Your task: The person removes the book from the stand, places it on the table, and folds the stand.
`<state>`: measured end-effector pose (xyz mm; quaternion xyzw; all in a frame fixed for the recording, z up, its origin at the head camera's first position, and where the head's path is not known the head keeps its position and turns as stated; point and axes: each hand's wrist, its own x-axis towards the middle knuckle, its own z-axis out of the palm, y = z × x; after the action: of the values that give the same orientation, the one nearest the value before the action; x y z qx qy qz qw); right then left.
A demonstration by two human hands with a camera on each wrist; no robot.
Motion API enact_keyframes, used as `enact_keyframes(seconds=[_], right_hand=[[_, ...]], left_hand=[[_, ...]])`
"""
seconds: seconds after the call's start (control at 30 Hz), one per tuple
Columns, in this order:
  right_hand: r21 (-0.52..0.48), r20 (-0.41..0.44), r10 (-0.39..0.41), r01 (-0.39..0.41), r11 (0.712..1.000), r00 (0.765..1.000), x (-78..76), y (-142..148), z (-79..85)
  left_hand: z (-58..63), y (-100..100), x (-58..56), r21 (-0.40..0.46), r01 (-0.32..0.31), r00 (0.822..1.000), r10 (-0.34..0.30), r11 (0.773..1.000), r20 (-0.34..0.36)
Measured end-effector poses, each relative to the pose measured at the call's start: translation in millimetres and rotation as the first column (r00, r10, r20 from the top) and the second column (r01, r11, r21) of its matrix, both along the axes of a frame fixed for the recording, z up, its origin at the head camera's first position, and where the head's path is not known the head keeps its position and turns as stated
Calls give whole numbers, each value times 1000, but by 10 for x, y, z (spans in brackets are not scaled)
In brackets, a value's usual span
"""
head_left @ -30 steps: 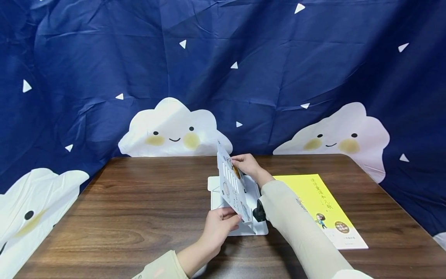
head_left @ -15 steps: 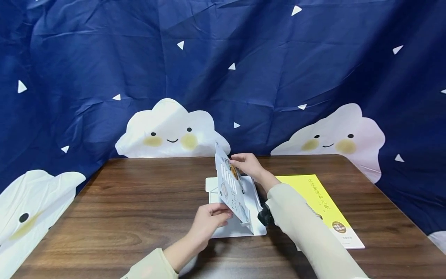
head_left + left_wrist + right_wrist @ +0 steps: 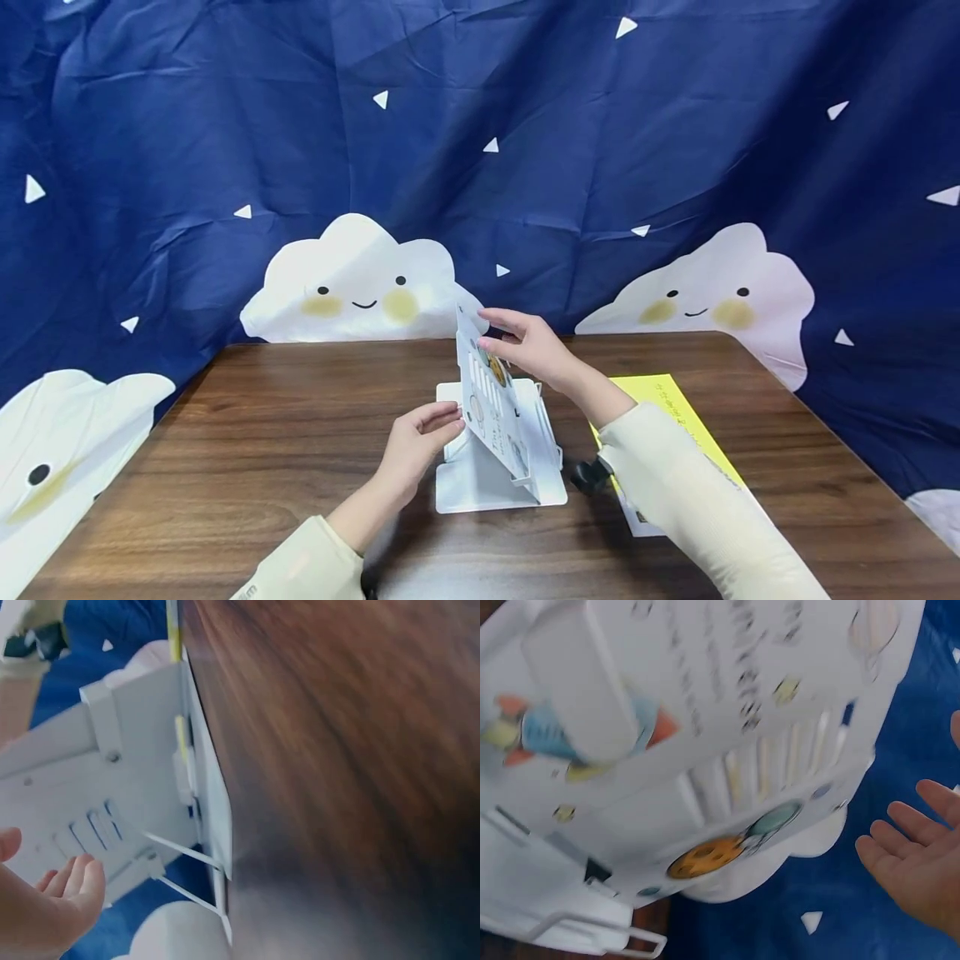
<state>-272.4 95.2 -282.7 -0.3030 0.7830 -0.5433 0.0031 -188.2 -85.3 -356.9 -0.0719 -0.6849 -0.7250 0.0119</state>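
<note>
A white book stand (image 3: 491,400) with printed space pictures and slots stands on the table, its panel raised and tilted over a flat white base (image 3: 487,487). My left hand (image 3: 416,437) is at the panel's left edge, fingers loosely bent and holding nothing. Beside the panel's upper part, my right hand (image 3: 532,350) has its fingers spread and holds nothing. In the left wrist view, wire struts (image 3: 184,849) join the panel's back to the base. The right wrist view shows the printed front with an orange planet (image 3: 705,856), my fingers (image 3: 900,832) apart from it.
A yellow book (image 3: 667,392) lies on the table to the right of the stand, partly hidden by my right sleeve (image 3: 690,492). The brown wooden table (image 3: 300,433) ends at a blue curtain (image 3: 420,150) printed with clouds. A black wrist strap piece (image 3: 590,475) hangs below my right forearm.
My left hand has let go of the panel's lower edge and moved left and up. My right hand has come off the panel's face and its fingers have spread. The stand keeps its pose.
</note>
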Motion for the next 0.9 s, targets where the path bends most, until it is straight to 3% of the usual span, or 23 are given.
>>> enact_keyframes(seconds=[0.17,0.27,0.4,0.53,0.73,0.83,0.9], right_hand=[[79,-157,60,-48,996,986,197,-43,78],[139,-233,95,-63,988,968,317,-64,88],[228,-316,156,-84,970,936,462,-105,64],[297,-370,210,-99,950,905,561,-140,26],[348,-342,252,-127,929,906,640,-150,-21],[356,-327,262,-138,924,908,650,-155,-46],[357,-330,269,-144,923,905,646,-159,-71]], left_hand=[[-68,-42,-106,-155,12,998,-22,988,-63],[-96,-48,-179,-316,6,995,-38,949,-96],[-115,-43,-263,-520,12,991,-79,854,-107],[-143,-31,-350,-652,23,974,-165,758,-158],[-173,5,-481,-770,24,936,-284,638,-206],[-180,20,-537,-778,35,927,-312,627,-209],[-195,25,-579,-765,53,913,-341,641,-223]])
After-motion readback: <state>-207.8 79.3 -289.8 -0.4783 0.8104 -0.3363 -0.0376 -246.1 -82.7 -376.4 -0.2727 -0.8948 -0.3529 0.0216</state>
